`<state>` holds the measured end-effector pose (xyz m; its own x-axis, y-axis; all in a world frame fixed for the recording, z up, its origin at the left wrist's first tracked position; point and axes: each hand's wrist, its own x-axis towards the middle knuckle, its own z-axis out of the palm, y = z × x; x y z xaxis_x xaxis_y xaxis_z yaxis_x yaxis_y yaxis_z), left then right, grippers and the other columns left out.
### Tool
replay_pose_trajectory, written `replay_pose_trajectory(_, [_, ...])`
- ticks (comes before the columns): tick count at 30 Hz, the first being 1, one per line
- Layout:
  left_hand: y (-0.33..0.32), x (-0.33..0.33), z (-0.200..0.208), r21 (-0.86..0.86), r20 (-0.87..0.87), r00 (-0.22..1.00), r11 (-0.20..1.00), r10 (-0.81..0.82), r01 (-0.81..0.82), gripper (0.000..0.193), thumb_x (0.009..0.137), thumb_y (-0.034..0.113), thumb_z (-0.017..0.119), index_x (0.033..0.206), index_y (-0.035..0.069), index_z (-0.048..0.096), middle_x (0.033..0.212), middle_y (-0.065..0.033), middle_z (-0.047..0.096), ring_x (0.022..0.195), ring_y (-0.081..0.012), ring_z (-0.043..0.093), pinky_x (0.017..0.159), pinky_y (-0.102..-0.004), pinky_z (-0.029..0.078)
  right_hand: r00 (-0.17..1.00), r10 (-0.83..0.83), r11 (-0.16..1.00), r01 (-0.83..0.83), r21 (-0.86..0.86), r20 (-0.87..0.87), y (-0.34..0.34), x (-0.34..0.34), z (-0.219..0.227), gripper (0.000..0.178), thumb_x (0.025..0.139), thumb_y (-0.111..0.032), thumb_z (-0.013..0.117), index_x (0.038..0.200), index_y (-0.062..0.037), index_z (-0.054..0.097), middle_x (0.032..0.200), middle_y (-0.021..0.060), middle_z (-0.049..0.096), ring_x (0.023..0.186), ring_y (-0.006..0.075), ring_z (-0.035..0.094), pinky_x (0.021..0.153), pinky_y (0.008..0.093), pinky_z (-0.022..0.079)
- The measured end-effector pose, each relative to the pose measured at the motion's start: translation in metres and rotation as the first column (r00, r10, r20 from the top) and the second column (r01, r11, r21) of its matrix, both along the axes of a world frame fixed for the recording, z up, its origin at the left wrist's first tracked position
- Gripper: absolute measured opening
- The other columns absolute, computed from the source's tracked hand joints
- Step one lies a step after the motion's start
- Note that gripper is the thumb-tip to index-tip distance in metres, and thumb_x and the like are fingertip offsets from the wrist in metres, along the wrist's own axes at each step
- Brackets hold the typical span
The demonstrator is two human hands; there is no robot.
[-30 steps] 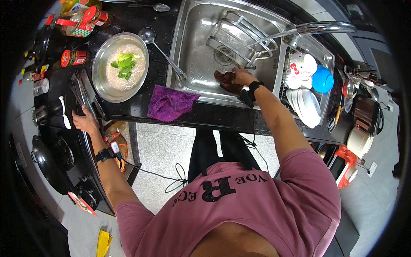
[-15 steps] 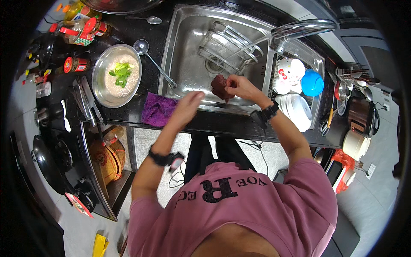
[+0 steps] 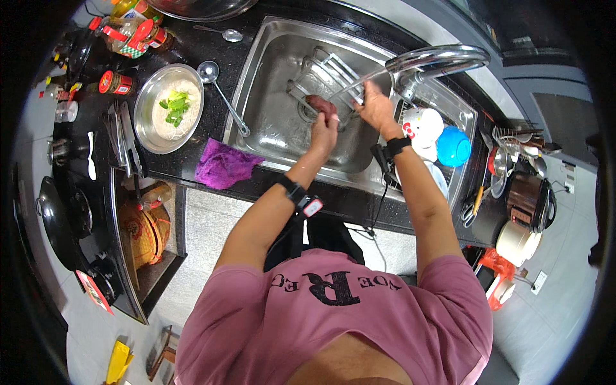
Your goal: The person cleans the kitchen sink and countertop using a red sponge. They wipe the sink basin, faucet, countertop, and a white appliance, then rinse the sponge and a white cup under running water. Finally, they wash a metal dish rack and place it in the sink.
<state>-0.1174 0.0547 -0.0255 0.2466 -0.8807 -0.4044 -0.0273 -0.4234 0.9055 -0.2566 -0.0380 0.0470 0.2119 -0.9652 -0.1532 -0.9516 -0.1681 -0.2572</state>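
Observation:
Over the sink (image 3: pixel 263 115), my left hand (image 3: pixel 325 133) is closed on a soft, dark red lump that looks like a piece of meat (image 3: pixel 321 104). It hangs above the drain, in front of a metal rack (image 3: pixel 333 67) lying in the basin. A pale streak, apparently running water, comes down from the chrome faucet (image 3: pixel 436 56) toward the meat. My right hand (image 3: pixel 377 110) is beside this streak, just right of the meat, fingers apart with nothing seen in them.
Left of the sink are a ladle (image 3: pixel 223 96), a purple cloth (image 3: pixel 226 164), a metal bowl (image 3: pixel 146 119) of pale food with chopped greens, knives (image 3: pixel 131 141) and jars (image 3: pixel 116 83). On the right stand a white cup (image 3: pixel 421 126) and a blue bowl (image 3: pixel 453 146).
The meat has passed from my right hand to my left and moved farther into the sink. My left hand came in from the left. My right hand rose toward the faucet.

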Motion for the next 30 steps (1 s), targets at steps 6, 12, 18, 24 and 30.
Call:
replay_pose_trajectory(6, [-0.011, 0.001, -0.026, -0.246, 0.485, 0.873, 0.966, 0.048, 0.083, 0.032, 0.091, 0.014, 0.057, 0.12, 0.009, 0.044, 0.107, -0.0288, 0.053, 0.096, -0.0471, 0.056, 0.078, -0.0519, 0.046, 0.985, -0.082, 0.995, 0.089, -0.045, 0.149, 0.032, 0.019, -0.016, 0.082, 0.07, -0.018, 0.076, 0.138, -0.0044, 0.033, 0.106, 0.0273, 0.06, 0.092, 0.045, 0.063, 0.08, 0.049, 0.052])
replay_pose_trajectory(12, [-0.061, 0.054, -0.031, -0.21, 0.261, 0.962, 0.977, 0.08, -0.024, 0.029, 0.094, 0.022, 0.055, 0.117, 0.006, 0.049, 0.103, -0.0243, 0.063, 0.093, -0.0445, 0.061, 0.08, -0.0476, 0.049, 0.959, -0.067, 0.997, 0.073, -0.012, 0.276, 0.056, 0.003, -0.009, 0.081, 0.067, -0.009, 0.073, 0.138, -0.004, 0.035, 0.11, 0.0255, 0.059, 0.098, 0.0431, 0.06, 0.085, 0.0473, 0.05])
replay_pose_trajectory(18, [-0.055, 0.144, -0.06, 0.225, 0.338, 0.926, 0.941, 0.169, -0.253, 0.036, 0.096, 0.033, 0.052, 0.119, 0.006, 0.05, 0.108, -0.0265, 0.061, 0.104, -0.0407, 0.06, 0.087, -0.0506, 0.046, 0.914, -0.08, 0.997, 0.079, 0.018, 0.398, 0.079, -0.014, -0.005, 0.072, 0.068, -0.01, 0.073, 0.133, -0.0025, 0.042, 0.113, 0.0216, 0.059, 0.1, 0.04, 0.06, 0.085, 0.0456, 0.05])
replay_pose_trajectory(24, [-0.009, 0.116, -0.017, -0.283, 0.473, 0.755, 0.89, 0.455, -0.359, 0.034, 0.093, 0.034, 0.057, 0.107, 0.003, 0.057, 0.104, -0.0209, 0.051, 0.1, -0.0383, 0.05, 0.091, -0.0465, 0.041, 0.931, -0.131, 0.991, 0.111, 0.077, 0.34, 0.071, 0.003, 0.005, 0.074, 0.069, -0.037, 0.079, 0.122, 0.0019, 0.046, 0.107, 0.0234, 0.062, 0.095, 0.0386, 0.063, 0.081, 0.044, 0.05])
replay_pose_trajectory(30, [0.02, 0.027, 0.055, -0.369, 0.217, 0.957, 0.924, 0.194, -0.104, 0.034, 0.088, 0.031, 0.066, 0.101, 0.0, 0.062, 0.097, -0.0144, 0.06, 0.09, -0.0298, 0.058, 0.083, -0.0396, 0.046, 0.94, -0.076, 0.993, 0.042, 0.108, 0.334, 0.07, 0.03, 0.007, 0.068, 0.072, -0.036, 0.076, 0.118, 0.0036, 0.043, 0.09, 0.0247, 0.066, 0.085, 0.0429, 0.065, 0.076, 0.048, 0.052])
